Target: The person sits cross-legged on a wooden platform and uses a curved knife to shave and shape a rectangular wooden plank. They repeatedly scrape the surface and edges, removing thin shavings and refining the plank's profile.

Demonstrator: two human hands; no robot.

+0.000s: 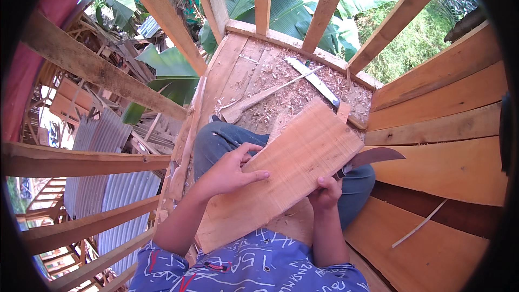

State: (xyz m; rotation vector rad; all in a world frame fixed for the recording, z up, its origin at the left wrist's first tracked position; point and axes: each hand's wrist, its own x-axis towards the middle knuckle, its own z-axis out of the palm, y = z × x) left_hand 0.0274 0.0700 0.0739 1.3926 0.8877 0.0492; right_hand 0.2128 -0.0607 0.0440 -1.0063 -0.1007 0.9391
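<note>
A wide, pale wooden board lies slanted across my lap, its near end against my body. My left hand grips the board's left edge, with the thumb on its upper face and the fingers at the edge, partly hidden. Beside the lower right edge of the board, my right hand is closed round the handle of a knife. The knife has a broad, dark, curved blade that points right, above my right knee; its handle is mostly hidden by my hand and the board.
Wood shavings litter the plank floor ahead. A flat wooden paddle-shaped piece and a whitish saw-like strip lie there. Wooden slats fence the front and left; a plank wall stands right, with a thin stick against it.
</note>
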